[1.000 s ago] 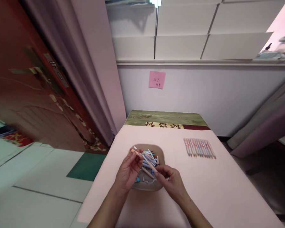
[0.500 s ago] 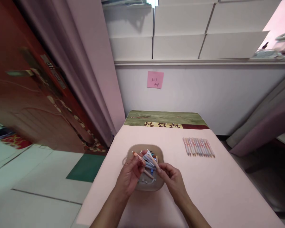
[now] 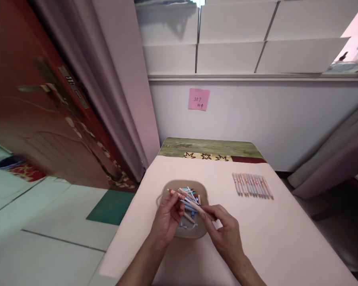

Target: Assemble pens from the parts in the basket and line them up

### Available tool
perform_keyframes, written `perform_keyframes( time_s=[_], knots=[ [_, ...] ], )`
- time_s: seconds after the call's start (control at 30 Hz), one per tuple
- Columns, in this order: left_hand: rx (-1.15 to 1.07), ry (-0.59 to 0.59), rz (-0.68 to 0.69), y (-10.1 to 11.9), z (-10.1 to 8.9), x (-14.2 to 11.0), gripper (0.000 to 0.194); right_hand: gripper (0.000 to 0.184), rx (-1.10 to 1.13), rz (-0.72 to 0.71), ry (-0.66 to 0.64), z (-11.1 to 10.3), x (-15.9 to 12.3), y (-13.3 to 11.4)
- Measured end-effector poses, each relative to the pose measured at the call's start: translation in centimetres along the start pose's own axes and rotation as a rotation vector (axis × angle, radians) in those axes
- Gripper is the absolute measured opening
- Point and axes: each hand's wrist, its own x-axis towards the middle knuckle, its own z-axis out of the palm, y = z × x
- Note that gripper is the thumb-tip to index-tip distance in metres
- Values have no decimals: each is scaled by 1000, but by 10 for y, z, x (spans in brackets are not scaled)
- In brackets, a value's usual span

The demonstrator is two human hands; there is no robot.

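Over a beige plastic box [image 3: 170, 183], my left hand [image 3: 167, 214] pinches an orange-and-pink pen piece [image 3: 173, 193] with a pointed end up and left. My right hand [image 3: 222, 226] closes on a peach pen barrel [image 3: 197, 208], from which a thin white length runs toward the left hand's piece. The two parts lie nearly in one slanting line; whether they touch, I cannot tell. Inside the box are loose blue and white pen parts, a blue cap [image 3: 193, 214] and small pale bits [image 3: 183, 226], partly hidden by my hands.
A row of several assembled pens [image 3: 253, 186] lies on the right of the pink-covered table [image 3: 274, 238]. Behind it, a pink note [image 3: 199, 99] is stuck on the white wall. A red door [image 3: 56, 119] and a purple curtain [image 3: 107, 79] are at left.
My right hand has tilted its pen barrel, bringing it in line with the left hand's piece; before, it pointed more upward. The view has shifted slightly.
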Motion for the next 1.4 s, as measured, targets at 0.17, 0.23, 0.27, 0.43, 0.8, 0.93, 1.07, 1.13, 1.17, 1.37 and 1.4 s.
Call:
perform_keyframes(
  time_s=[0.17,0.23,0.27,0.43,0.8,0.93,1.07,1.13,1.17,1.37,1.4],
  knots=[
    [164,6,59,-6,3,-5,20,15,-51,-31,-8,3,0,2],
    [170,41,54,-9,3,-7,23,17,-75,-54,9,4,0,3],
    [161,57,47,-10,3,-7,24,17,-86,-63,26,5,0,3],
    [115,78,0,-11,4,-8,27,11,-112,-55,128,6,-1,3],
    [143,61,28,-11,10,-12,27,11,-112,-65,137,6,-3,-1],
    [164,96,47,-13,9,-14,27,17,-123,21,97,8,-4,-2],
    [138,78,11,-16,9,-14,30,26,-218,71,44,11,-6,-3],
    [73,71,-3,-19,10,-15,30,29,-247,86,34,12,-6,-2],
    [40,77,-2,-20,11,-15,29,29,-248,94,31,12,-5,-2],
    [6,118,65,-21,11,-13,27,25,-98,97,-2,13,-5,-3],
    [12,123,77,-20,10,-12,27,28,-71,97,-9,13,-6,-4]
  ],
)
